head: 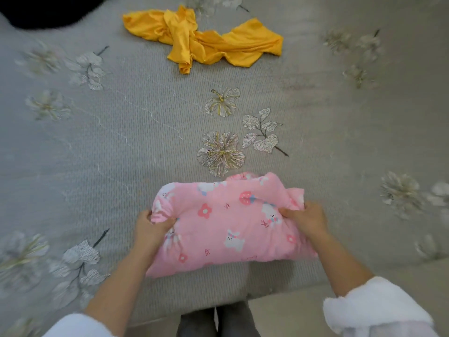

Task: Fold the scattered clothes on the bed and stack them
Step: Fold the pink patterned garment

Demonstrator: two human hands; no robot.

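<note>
Bed [116, 147], grey cover with a flower print, carries two garments. Pink garment [226, 227] with bunny and flower print sits at 6 o'clock near the bed's front edge, folded into a rough rectangle. Its far edge looks to be on the cover, its near edge raised toward the camera. Yellow garment [204, 42] at 12 o'clock, crumpled and unfolded, well apart from the pink one.

Left hand [150, 229] at the pink garment's 9 o'clock edge, fingers curled round the bunched cloth, thumb on top. Right hand [303, 220] at its 3 o'clock edge, pinching the cloth the same way, thumb on top. Pink garment spans between both hands.

White fluffy sleeves pushed up the forearms: right sleeve [371, 307] at 4 o'clock, left sleeve [77, 327] at 7 o'clock. Dark blurred item [48, 13] at 11 o'clock on the bed's far corner, can't tell what. Dark grey shape [218, 322] at 6 o'clock below the bed edge, unclear.
</note>
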